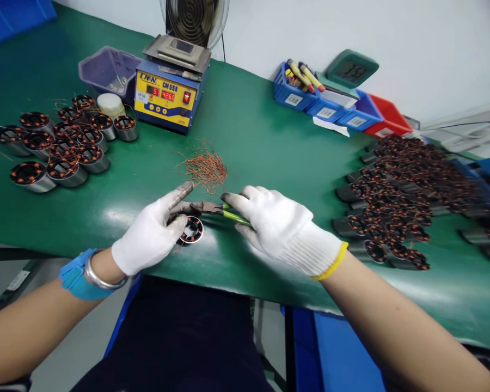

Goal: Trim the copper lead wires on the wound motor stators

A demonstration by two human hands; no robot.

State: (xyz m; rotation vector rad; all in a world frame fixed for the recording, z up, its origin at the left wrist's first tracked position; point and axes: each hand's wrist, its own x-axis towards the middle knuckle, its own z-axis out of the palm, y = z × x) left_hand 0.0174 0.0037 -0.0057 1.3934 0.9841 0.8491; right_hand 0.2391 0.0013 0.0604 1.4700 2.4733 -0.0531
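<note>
Near the front edge of the green mat (245,125): left white-gloved hand (153,234) closed around a small round copper-wound stator (191,230), right white-gloved hand (283,228) gripping green-handled cutting pliers (216,209) just above the stator, beside a loose pile of clipped copper wire ends (206,166).

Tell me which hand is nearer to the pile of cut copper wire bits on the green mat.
Left. The left hand, holding a wound coil, has its fingertip just beside the wire pile. The right hand, gripping green-handled cutters, sits a little farther off to the pile's right.
</note>
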